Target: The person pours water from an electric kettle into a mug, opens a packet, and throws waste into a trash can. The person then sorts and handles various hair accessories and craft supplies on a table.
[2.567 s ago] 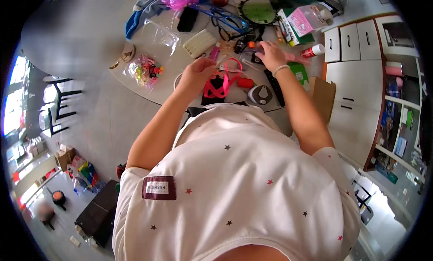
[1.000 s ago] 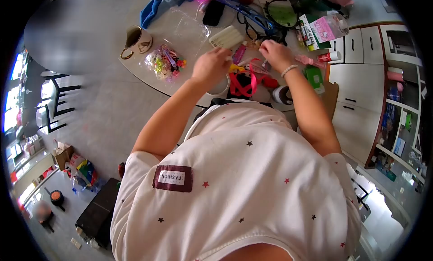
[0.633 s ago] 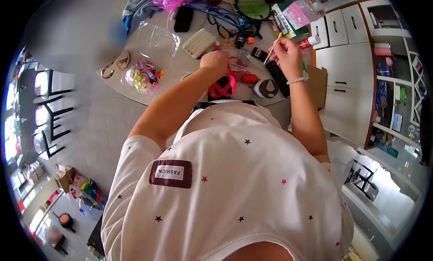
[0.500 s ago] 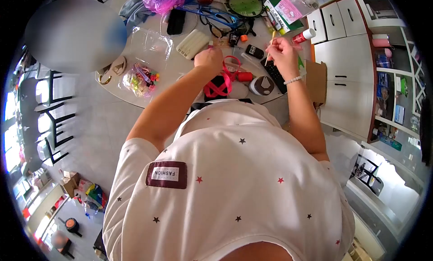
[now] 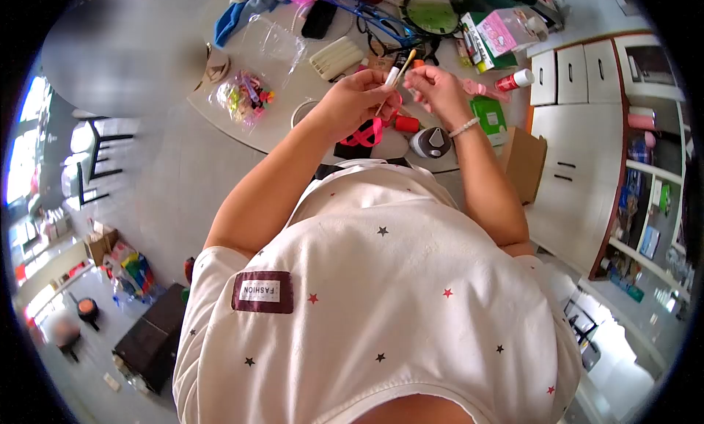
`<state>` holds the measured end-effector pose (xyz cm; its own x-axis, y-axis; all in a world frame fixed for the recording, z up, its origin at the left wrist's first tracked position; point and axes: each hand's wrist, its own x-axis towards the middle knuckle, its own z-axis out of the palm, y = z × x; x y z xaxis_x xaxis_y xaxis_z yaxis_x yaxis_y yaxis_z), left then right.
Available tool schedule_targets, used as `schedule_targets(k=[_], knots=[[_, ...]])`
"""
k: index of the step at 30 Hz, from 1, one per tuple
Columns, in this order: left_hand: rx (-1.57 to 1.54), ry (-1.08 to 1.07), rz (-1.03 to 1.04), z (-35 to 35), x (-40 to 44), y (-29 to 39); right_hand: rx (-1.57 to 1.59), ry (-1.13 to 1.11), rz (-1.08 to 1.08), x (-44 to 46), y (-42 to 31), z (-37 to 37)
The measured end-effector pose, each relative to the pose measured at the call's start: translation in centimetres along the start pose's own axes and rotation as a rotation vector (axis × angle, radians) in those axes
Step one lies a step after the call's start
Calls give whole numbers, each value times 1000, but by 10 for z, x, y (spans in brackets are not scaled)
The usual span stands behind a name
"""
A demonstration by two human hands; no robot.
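Observation:
My left hand is closed, its fingertips pinching a thin stick with a yellow tip. A small white cylinder stands out from the same fingers, partly hidden behind the stick. Close beside it, my right hand has its fingers bent together; what they hold, if anything, is hard to make out. Below the hands lie a bright pink ribbon, a red cylinder and a grey container with a dark lid.
A clear bag of colourful trinkets, a cream ridged case and a black phone lie on the left. To the right are a green packet, a white-capped red bottle and a cardboard box. White cabinets stand beyond.
My hands have come together over the table. The yellow-tipped stick has gone from my right hand to my left fingertips. My left hand has lifted a small white cylinder. The view has shifted.

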<state>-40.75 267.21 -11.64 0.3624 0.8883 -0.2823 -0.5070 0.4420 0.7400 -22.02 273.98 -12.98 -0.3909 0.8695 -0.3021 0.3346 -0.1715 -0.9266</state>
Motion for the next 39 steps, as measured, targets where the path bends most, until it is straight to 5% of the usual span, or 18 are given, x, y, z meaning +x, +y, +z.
schedule_targets(k=[3, 7, 12, 15, 18, 25, 31, 33, 39], knots=[[-152, -28, 59, 6, -23, 3, -1006, 103, -198, 13, 32, -12], [-246, 69, 125, 19, -51, -2, -1324, -83, -66, 29, 62, -17], [-212, 267, 187, 26, -85, -22, -1078, -46, -203, 27, 32, -14], [-159, 398, 199, 24, -102, -38, -17, -380, 32, 7, -15, -4], [-194, 509, 223, 26, -117, -47, 370, -605, 131, -18, -46, 24], [-231, 547, 223, 16, -161, -48, 278, -758, 201, -61, -52, 108], [-44, 567, 239, -38, -244, -73, -422, -520, -435, -100, -58, 209], [87, 589, 194, -62, -290, -76, -540, -567, -430, -110, -54, 256], [-238, 934, 220, -164, -467, -107, -338, -847, -92, -157, -52, 446]])
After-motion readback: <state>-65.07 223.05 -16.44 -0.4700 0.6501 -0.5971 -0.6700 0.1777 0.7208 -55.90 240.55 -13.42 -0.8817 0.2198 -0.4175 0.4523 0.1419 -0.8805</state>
